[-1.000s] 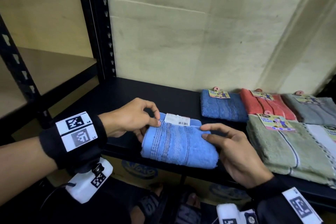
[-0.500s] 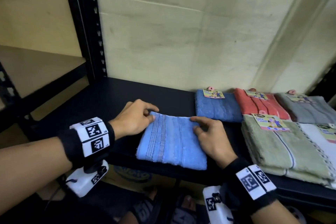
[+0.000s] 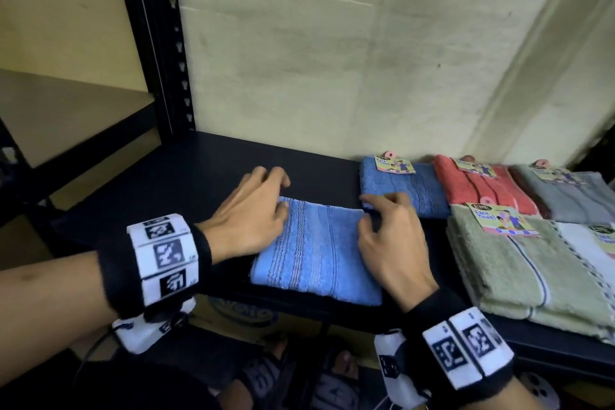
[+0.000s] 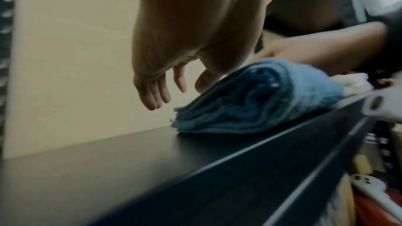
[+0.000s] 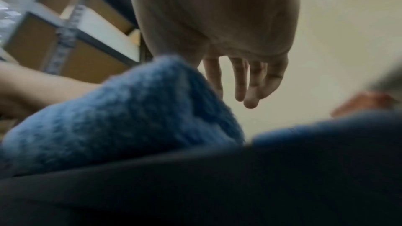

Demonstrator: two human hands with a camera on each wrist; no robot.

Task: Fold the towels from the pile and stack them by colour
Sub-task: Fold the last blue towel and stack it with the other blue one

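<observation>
A folded light blue towel (image 3: 316, 250) lies flat near the front edge of the black shelf (image 3: 186, 176). My left hand (image 3: 279, 196) hovers over its far left corner, fingers loose and holding nothing. In the left wrist view the left hand (image 4: 174, 83) hangs just above the towel's layered edge (image 4: 250, 109). At the far right corner my right hand (image 3: 376, 210) is relaxed too. The right wrist view shows the right hand's fingers (image 5: 250, 92) dangling beyond the towel (image 5: 121, 112). Behind stands a darker blue stack (image 3: 402, 186).
Right of the blue stack lie a red towel (image 3: 479, 186), a grey towel (image 3: 565, 200), and in front a green towel (image 3: 532, 273) beside a white one (image 3: 592, 250), most with paper tags. A black upright post (image 3: 156, 43) stands at the left. The wall is close behind.
The blue towel went from held with its barcode label showing to lying flat, label hidden. Both hands moved to its far corners and their fingers have loosened.
</observation>
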